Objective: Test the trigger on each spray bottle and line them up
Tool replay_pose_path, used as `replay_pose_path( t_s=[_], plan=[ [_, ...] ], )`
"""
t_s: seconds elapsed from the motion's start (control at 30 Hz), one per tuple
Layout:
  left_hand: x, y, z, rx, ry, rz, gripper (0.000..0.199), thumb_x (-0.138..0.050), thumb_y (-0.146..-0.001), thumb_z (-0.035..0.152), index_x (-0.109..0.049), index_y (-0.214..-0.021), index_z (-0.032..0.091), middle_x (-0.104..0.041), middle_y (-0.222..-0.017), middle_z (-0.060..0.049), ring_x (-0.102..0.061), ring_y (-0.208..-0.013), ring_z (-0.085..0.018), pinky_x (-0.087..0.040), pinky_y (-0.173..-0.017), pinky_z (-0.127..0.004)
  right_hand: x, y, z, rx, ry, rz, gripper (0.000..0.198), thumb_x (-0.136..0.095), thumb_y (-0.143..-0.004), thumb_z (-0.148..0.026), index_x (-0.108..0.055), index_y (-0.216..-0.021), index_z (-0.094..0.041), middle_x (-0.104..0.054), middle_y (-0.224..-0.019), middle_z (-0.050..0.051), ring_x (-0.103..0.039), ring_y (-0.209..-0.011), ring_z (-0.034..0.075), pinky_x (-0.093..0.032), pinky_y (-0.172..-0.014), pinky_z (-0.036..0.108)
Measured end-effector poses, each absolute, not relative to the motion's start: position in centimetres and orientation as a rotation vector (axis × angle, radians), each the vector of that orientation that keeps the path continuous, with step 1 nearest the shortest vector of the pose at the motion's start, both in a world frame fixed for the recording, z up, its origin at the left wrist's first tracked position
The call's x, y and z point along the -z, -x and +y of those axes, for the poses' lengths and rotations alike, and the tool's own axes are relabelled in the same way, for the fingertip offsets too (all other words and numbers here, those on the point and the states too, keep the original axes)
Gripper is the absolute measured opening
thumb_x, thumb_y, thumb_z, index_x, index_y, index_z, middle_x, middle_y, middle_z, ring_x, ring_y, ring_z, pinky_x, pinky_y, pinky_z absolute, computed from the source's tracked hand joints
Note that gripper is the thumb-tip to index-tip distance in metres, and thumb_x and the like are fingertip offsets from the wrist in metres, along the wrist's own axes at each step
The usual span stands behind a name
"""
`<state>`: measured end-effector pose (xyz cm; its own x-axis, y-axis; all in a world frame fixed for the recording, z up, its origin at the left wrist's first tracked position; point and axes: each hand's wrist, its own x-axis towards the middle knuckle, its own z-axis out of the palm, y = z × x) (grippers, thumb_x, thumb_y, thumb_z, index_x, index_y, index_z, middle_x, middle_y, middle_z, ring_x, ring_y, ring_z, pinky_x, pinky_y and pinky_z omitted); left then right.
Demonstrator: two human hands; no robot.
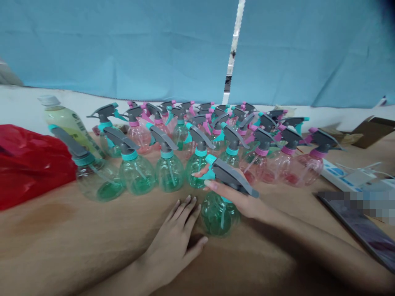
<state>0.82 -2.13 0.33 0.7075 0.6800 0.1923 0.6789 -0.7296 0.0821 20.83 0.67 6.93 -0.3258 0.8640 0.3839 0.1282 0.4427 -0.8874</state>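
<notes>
My right hand [236,196] is wrapped round the neck of a green spray bottle [217,216], with a finger stretched out at its teal trigger. That bottle stands in front of the others, its grey head pointing to the left and away from me. Flat on the table lies my left hand [177,236], fingers spread, just left of the held bottle and holding nothing. Close behind, a row of spray bottles runs across: green ones such as this bottle [169,174] on the left, pink ones such as this bottle [308,166] on the right.
More spray bottles crowd behind the front row. At the left are a red plastic bag [33,164] and a capped drink bottle [66,123]. To the right lie a dark phone-like slab [354,226], a white power strip [339,172] and a cardboard box [375,130]. Blue cloth [123,49] hangs behind.
</notes>
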Motion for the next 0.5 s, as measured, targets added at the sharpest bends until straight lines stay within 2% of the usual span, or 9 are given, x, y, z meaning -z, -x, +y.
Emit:
replay_pose_path(
  t_s=[0.37, 0.5],
  plan=[
    [-0.26, -0.86, -2.09, -0.332, -2.898, 1.156, 0.06, -0.047, -0.093, 0.047, -0.04, -0.137, 0.006, -0.04, -0.143, -0.018, -0.034, -0.133, -0.031, -0.032, -0.107, -0.05, -7.07, -20.8, 0.48, -0.962, 0.868, -1.741, 0.021, -0.057, -0.085, -0.042, -0.06, -0.099, -0.026, -0.05, -0.074, -0.002, -0.04, -0.056, 0.011, -0.045, -0.068, 0.03],
    [-0.3, -0.82, -2.11, -0.32, -2.9, 1.161, 0.059, -0.047, -0.093, 0.047, -0.041, -0.137, 0.007, -0.04, -0.143, -0.017, -0.035, -0.133, -0.031, -0.032, -0.107, -0.049, -6.99, -20.84, 0.47, -0.961, 0.87, -1.752, 0.02, -0.056, -0.086, -0.042, -0.059, -0.098, -0.027, -0.044, -0.068, -0.003, -0.035, -0.053, 0.011, -0.046, -0.069, 0.031]
  ],
)
